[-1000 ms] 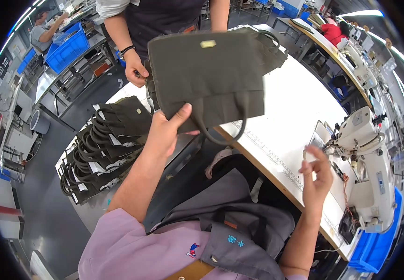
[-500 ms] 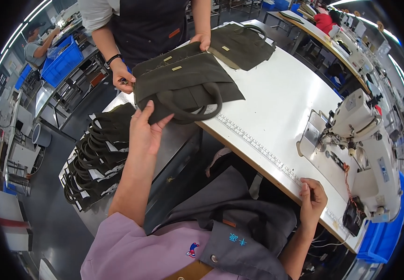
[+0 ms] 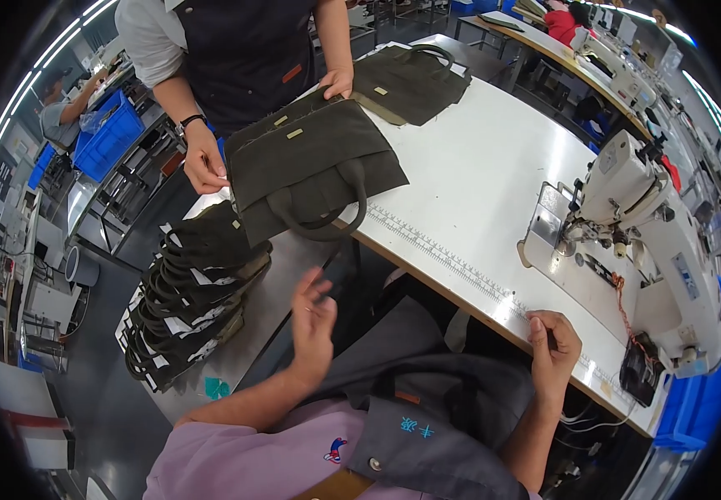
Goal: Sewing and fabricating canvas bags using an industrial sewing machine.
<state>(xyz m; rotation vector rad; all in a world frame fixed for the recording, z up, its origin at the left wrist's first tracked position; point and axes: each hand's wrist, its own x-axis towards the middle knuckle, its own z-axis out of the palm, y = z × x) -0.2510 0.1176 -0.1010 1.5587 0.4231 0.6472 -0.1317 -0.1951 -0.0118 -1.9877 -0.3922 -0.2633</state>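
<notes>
My left hand (image 3: 313,325) hangs in the air below the near edge of a dark olive fabric bag panel (image 3: 310,154). Its fingers are apart, somewhat blurred, and hold nothing. The panel has a curved handle (image 3: 352,200) and a small pale label, and lies partly on the white table (image 3: 460,179). A co-worker's two hands touch it: one hand (image 3: 205,162) at its left edge, the other (image 3: 340,82) at its far corner. At the table's front edge my right hand (image 3: 554,342) rests loosely curled, with nothing visible in it.
A white sewing machine (image 3: 619,192) stands at the right, a blue bin (image 3: 698,392) beyond it. Several handled dark pieces (image 3: 190,292) are stacked on a metal bench at left. Another panel (image 3: 415,83) lies at the table's far end. A ruler strip (image 3: 435,250) follows the front edge.
My left hand has let go of the bag panel and drawn back toward my body. The panel's near edge has dropped over the stack side. My right hand stays at the table edge.
</notes>
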